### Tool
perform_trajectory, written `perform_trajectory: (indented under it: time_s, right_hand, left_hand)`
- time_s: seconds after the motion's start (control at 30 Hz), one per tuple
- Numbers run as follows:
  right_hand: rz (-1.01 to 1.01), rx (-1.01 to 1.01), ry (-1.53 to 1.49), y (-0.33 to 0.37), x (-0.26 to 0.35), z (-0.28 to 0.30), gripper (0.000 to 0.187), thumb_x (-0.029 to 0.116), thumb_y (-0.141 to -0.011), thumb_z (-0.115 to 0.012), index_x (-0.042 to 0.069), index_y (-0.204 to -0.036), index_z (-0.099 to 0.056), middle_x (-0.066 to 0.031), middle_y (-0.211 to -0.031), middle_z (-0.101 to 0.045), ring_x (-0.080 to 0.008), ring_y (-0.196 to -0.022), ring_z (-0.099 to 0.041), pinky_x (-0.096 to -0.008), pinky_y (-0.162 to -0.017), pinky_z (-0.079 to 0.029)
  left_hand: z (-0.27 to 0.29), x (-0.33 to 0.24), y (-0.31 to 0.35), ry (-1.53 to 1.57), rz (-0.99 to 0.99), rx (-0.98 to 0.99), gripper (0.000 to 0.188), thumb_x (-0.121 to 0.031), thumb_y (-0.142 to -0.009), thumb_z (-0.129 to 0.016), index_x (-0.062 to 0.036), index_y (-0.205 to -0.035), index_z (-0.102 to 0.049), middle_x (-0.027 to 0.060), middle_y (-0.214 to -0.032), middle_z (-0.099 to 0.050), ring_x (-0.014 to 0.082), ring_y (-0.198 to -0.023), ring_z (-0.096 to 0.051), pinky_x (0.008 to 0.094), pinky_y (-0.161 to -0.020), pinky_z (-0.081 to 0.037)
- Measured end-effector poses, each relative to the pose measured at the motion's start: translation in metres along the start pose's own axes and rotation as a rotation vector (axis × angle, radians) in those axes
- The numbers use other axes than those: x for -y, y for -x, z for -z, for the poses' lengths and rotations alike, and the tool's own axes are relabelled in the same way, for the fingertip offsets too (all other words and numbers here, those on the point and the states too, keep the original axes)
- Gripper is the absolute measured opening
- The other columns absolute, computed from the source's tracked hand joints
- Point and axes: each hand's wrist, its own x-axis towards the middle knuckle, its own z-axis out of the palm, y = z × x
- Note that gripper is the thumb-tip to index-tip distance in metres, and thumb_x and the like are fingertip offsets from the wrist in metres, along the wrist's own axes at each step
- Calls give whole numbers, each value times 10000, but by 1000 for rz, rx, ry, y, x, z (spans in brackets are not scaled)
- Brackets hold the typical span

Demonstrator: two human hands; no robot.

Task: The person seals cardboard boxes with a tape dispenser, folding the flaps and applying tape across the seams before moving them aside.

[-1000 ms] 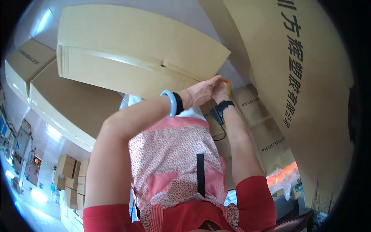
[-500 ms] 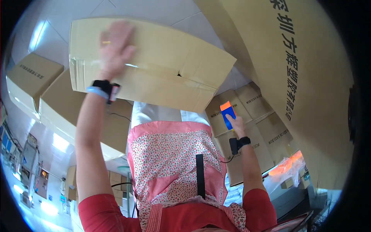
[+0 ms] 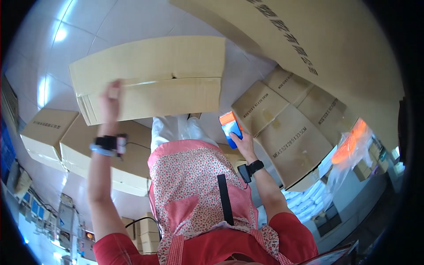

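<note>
Long cardboard carton (image 3: 185,57), centre-L of view, just beyond wearer's white trousers (image 3: 164,131); seam runs lengthwise w/ small dark hole nr middle. L hand (image 3: 111,99), motion-blurred, overlaps carton's L part; contact & finger state (open vs. closed) can't be told. R hand (image 3: 243,145) grips blue-and-orange block (image 3: 230,128), orange end up, held just R of carton, apart from it. Outward: floral apron (image 3: 190,176) below; stacked cartons (image 3: 291,145) to R, v. large carton (image 3: 353,66) upper R; paired cartons (image 3: 46,130) to L; tiled floor (image 3: 132,22) behind.
</note>
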Motion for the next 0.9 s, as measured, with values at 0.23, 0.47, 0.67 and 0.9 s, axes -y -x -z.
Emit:
perform_trajectory:
  time_s: [0.23, 0.47, 0.67, 0.9]
  right_hand:
    - [331, -45, -374, 44, 16, 33, 434, 402, -732, -719, 19, -921, -641, -167, -803, -651, -335, -747, -643, -379, -674, -503]
    - [519, -184, -541, 34, 8, -2, 365, 317, -743, -731, 0, -895, -635, -127, -719, -643, -252, -648, -643, -351, -620, -503]
    - [315, -112, -764, 37, 6, -32, 383, 347, -751, -724, 0, -888, -634, -152, -732, -652, -270, -654, -657, -346, -610, -513]
    - [287, -192, -791, 38, 3, -57, 411, 382, -771, -702, -3, -896, -628, -155, -737, -658, -281, -649, -659, -346, -603, -518]
  left_hand:
    - [-165, -195, 70, 551, 538, 1108, 363, -207, -865, -653, -15, -1165, -583, 53, -1017, -640, 146, -955, -601, 302, -854, -472]
    - [-189, -175, 67, 428, 385, 1289, 440, -368, -864, -632, 9, -1091, -622, 108, -1052, -646, 183, -988, -597, 328, -911, -440]
    - [-184, -180, 5, 950, 125, 985, 281, -159, -922, -537, 55, -1094, -598, 131, -1093, -637, 175, -985, -593, 360, -892, -457]
    - [-207, -227, -122, -154, -509, 522, 226, -211, -890, -575, -27, -958, -688, 76, -803, -692, 151, -753, -641, 260, -734, -488]
